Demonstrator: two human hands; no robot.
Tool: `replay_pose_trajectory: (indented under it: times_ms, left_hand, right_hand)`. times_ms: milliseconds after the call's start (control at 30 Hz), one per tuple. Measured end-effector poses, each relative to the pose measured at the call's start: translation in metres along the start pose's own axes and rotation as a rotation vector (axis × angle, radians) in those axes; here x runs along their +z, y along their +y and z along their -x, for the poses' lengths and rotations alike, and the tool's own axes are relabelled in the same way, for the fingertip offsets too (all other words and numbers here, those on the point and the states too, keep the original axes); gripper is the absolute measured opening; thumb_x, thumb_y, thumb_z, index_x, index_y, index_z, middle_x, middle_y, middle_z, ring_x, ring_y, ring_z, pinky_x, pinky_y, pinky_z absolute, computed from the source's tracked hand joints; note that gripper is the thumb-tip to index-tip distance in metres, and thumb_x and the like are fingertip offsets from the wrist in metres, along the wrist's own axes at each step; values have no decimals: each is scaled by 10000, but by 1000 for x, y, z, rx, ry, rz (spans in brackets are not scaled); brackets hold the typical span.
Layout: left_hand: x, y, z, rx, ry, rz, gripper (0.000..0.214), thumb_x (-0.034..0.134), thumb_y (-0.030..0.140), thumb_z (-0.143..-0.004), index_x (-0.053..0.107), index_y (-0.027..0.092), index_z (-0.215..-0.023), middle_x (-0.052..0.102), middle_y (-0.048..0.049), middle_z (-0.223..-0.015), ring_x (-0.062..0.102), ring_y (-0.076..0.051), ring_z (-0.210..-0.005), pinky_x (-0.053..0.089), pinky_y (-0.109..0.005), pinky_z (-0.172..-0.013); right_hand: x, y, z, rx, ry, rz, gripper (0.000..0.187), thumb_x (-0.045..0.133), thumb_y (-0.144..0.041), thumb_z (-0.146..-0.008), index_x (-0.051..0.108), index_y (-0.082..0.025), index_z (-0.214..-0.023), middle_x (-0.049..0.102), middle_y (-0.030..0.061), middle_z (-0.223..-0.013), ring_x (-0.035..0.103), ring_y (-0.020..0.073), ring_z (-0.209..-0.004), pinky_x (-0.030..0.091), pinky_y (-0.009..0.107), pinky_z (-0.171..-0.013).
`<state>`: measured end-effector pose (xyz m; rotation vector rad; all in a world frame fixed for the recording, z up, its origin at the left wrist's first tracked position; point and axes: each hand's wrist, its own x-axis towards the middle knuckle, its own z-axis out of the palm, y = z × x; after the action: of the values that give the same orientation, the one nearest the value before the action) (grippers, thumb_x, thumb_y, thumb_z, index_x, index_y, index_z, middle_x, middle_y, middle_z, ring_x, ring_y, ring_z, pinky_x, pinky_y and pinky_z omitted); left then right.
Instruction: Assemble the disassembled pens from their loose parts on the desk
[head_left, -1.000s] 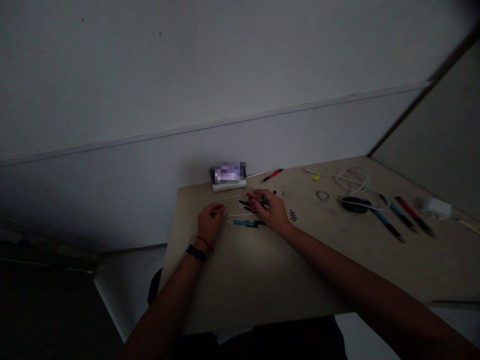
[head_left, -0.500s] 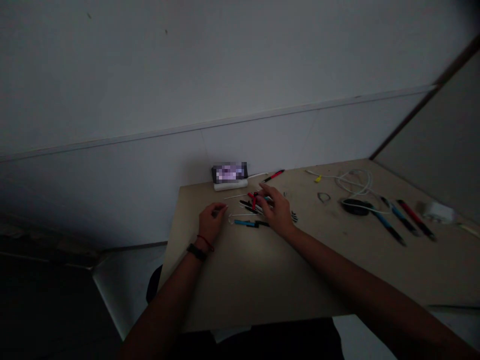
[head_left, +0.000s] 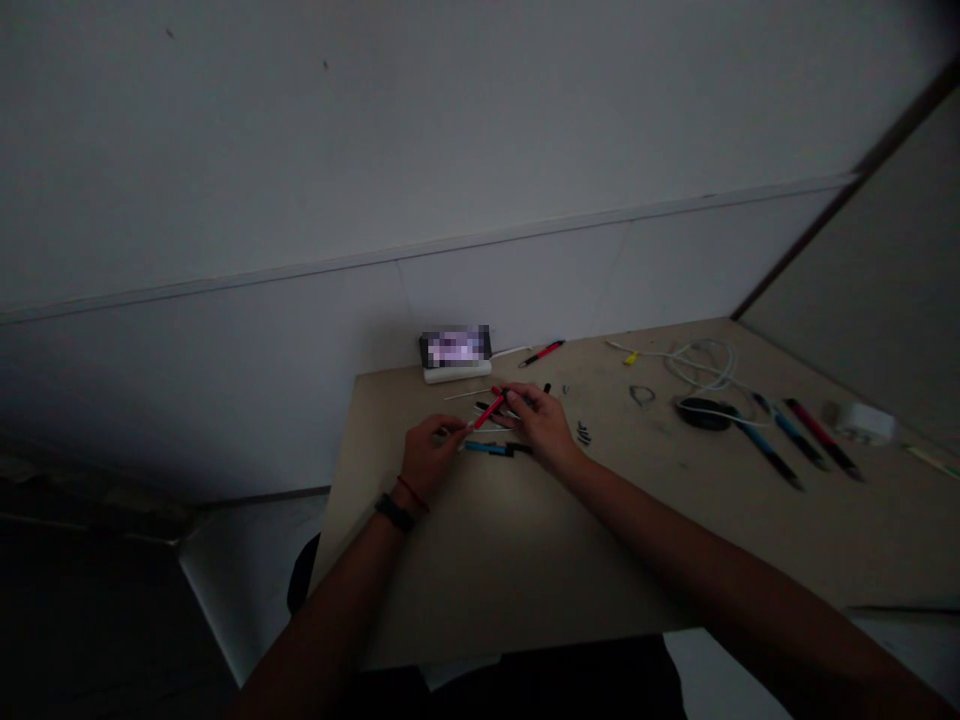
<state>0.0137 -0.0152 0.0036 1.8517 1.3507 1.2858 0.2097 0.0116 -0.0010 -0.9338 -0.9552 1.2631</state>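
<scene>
Between the left hand (head_left: 429,455) and right hand (head_left: 540,425), a red pen (head_left: 487,411) slants toward two o'clock, curled fingers (head_left: 511,417) at both ends, grip unclear in the dimness.

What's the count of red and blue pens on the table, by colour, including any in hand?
Red pens: 3
Blue pens: 3
Total: 6

The red pen barrel (head_left: 487,411) in front of you looks like glossy plastic, as does the blue pen barrel (head_left: 484,448). Your tabletop (head_left: 487,560) is a smooth, matt board, the white cable (head_left: 701,368) has a smooth plastic sheath, and the charger (head_left: 870,423) is white plastic.
</scene>
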Motion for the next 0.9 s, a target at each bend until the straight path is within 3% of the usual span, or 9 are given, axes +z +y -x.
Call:
replay_pose_trajectory:
  times_ms: [400,900]
  left_hand:
    - [1,3,1,13,40,16,205,738,397,-835,761,194,-828,742,-32,-764,665,-160,-680,535,-278,-662]
    - [3,5,3,10,30,30,194,737,391,-836,762,199,-832,751,-33,-786,659,-156,-687,531,-278,-674]
  right_hand:
    - [0,-1,2,77,49,-141,283,811,-393,-756,714,-206,-945,733,40,-906,709,175,-838,651,387,-799]
    - [-1,-2,1,142,16,-141,230,771,-348,-803,701,-199,-964,752,49,-901,726,180,-858,636,357,-812]
